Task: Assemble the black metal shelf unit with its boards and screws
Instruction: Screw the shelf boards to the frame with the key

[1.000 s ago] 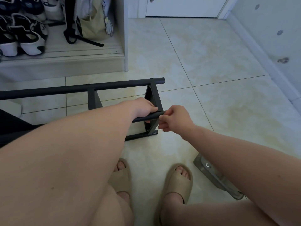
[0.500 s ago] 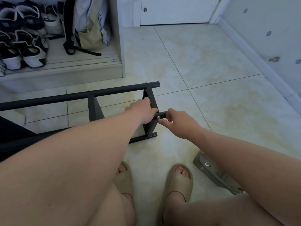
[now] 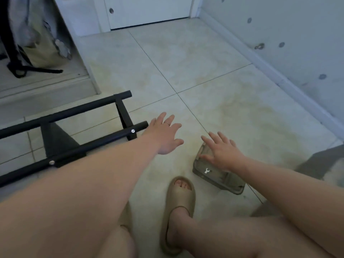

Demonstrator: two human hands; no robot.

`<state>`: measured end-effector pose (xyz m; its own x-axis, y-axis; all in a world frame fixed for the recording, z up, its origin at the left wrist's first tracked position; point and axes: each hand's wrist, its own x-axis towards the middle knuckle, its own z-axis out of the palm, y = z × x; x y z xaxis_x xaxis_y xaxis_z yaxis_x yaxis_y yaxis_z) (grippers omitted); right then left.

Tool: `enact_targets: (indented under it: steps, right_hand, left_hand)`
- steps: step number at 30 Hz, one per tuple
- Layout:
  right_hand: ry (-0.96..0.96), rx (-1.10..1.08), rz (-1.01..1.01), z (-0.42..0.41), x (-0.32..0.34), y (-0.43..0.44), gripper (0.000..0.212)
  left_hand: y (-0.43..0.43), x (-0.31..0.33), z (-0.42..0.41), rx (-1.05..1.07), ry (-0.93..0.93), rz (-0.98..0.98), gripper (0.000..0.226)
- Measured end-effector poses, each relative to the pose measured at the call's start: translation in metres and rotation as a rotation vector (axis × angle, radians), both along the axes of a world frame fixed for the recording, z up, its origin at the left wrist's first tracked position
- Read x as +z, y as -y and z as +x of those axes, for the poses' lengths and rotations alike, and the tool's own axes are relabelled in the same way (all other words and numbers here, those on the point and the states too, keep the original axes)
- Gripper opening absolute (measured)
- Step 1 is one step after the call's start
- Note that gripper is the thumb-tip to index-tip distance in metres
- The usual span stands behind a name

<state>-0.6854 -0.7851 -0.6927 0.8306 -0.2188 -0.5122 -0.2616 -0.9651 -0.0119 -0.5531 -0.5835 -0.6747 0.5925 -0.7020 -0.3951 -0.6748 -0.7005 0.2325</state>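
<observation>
The black metal shelf frame [image 3: 74, 110] lies on its side on the tiled floor at the left, with two long tubes joined by short cross pieces. Silver screw heads [image 3: 133, 131] show on the near tube. My left hand [image 3: 164, 135] hovers with spread fingers just right of the frame's end, touching nothing. My right hand [image 3: 221, 151] is spread flat over the far end of a clear plastic bag [image 3: 217, 178] on the floor; a small silver wrench [image 3: 206, 170] lies inside it.
A raised step with a bag and black straps [image 3: 35, 53] sits at the back left. A white door [image 3: 149, 12] and a wall [image 3: 279, 43] bound the back and right. My sandalled foot [image 3: 179, 202] stands near the plastic bag. A grey object [image 3: 320, 162] lies at the right edge.
Both hands have let go of the frame's near tube. The left hand moved right of the frame and opened; the right hand moved down over the plastic bag. The view swung right.
</observation>
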Motion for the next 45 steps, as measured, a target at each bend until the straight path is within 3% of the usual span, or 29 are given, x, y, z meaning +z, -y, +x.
enact_targets:
  steps: [6, 12, 16, 20, 25, 34, 45]
  right_hand:
    - [-0.101, -0.082, 0.042, -0.021, -0.055, 0.051, 0.076]
    - [-0.112, -0.183, 0.163, -0.015, -0.131, 0.075, 0.071]
    - [-0.121, -0.261, 0.269, -0.012, -0.178, 0.081, 0.066]
    - [-0.082, -0.286, 0.286, -0.006, -0.207, 0.090, 0.059]
    - [0.022, -0.258, 0.239, 0.004, -0.234, 0.087, 0.042]
    - [0.183, -0.209, 0.171, 0.020, -0.250, 0.074, 0.020]
    - [0.171, -0.272, 0.266, 0.013, -0.210, 0.075, 0.015]
  left_hand:
    - [0.071, -0.058, -0.011, -0.090, -0.098, 0.103, 0.073]
    - [0.092, -0.148, -0.035, 0.107, -0.465, 0.049, 0.078]
    - [0.100, -0.177, -0.050, 0.199, -0.625, -0.070, 0.059]
    - [0.109, -0.187, -0.060, 0.298, -0.670, -0.203, 0.036]
    - [0.106, -0.194, -0.061, 0.371, -0.759, -0.282, 0.033]
    - [0.102, -0.200, -0.055, 0.366, -0.738, -0.332, 0.026]
    - [0.094, -0.175, -0.042, 0.393, -0.737, -0.185, 0.051]
